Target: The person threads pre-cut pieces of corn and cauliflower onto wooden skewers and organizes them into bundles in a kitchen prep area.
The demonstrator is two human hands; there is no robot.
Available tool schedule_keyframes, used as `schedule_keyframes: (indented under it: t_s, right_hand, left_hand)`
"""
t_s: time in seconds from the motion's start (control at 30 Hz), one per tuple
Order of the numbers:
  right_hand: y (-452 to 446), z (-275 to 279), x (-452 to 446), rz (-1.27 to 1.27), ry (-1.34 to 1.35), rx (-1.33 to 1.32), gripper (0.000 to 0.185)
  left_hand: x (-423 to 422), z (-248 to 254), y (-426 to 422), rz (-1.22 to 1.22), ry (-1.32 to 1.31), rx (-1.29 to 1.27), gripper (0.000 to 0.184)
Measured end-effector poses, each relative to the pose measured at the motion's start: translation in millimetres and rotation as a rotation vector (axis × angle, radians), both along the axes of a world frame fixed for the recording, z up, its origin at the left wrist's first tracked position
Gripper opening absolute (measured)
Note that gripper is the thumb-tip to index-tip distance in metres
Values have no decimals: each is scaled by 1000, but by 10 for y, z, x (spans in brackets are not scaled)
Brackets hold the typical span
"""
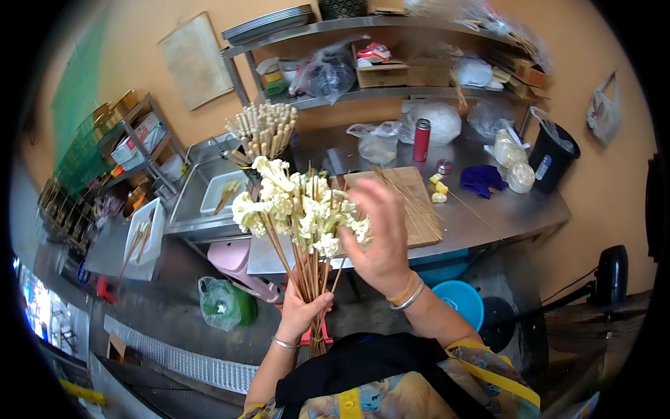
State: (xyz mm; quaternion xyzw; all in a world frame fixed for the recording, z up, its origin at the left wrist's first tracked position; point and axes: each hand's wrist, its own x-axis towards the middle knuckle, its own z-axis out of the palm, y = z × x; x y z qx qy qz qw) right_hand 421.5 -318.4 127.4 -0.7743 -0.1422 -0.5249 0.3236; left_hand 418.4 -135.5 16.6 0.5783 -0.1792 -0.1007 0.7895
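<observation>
A bunch of wooden skewers topped with pale cauliflower pieces (300,202) stands upright in front of my body. My left hand (305,307) is wrapped round the skewer sticks below the florets. Beside the right edge of the florets, my right hand (380,241) is raised with its fingers apart and slightly curved, nothing visible in it. Behind it a wooden board (424,209) lies on the steel table, with bare skewers (401,195) across it. Yellow pieces (439,188) sit at the board's right edge.
A red bottle (421,140), a purple cloth (483,180) and a black bin (553,159) stand or lie on the steel table (516,213). Many thick sticks (265,129) stand upright behind the florets. At left are a sink (199,188) and a white tray (144,234).
</observation>
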Motion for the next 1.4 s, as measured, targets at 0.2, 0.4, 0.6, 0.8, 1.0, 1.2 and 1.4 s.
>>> schedule_keyframes:
  t_s: [0.2, 0.4, 0.6, 0.8, 1.0, 1.2, 1.4]
  right_hand:
    - [-116, -27, 157, 49, 54, -107, 29]
    - [28, -323, 200, 78, 144, 40, 22]
    - [54, -643, 380, 144, 339, 228, 14]
    - [-419, -771, 976, 333, 343, 783, 13]
    - [-1273, -1509, 1883, 736, 693, 1384, 8]
    - [-1650, -2256, 2467, 767, 893, 1543, 16]
    - [-1806, -1959, 3410, 660, 936, 1044, 24]
  left_hand:
    - [157, 137, 94, 24, -65, 111, 81]
    - [101, 184, 371, -13, -10, 204, 83]
    - [2, -104, 435, -68, 177, 150, 84]
    - [229, -150, 437, -57, 204, 105, 79]
    - [684, -112, 159, 104, 253, 139, 82]
    - [1103, -41, -191, 228, 332, 187, 82]
    - [1296, 74, -385, 264, 375, 208, 81]
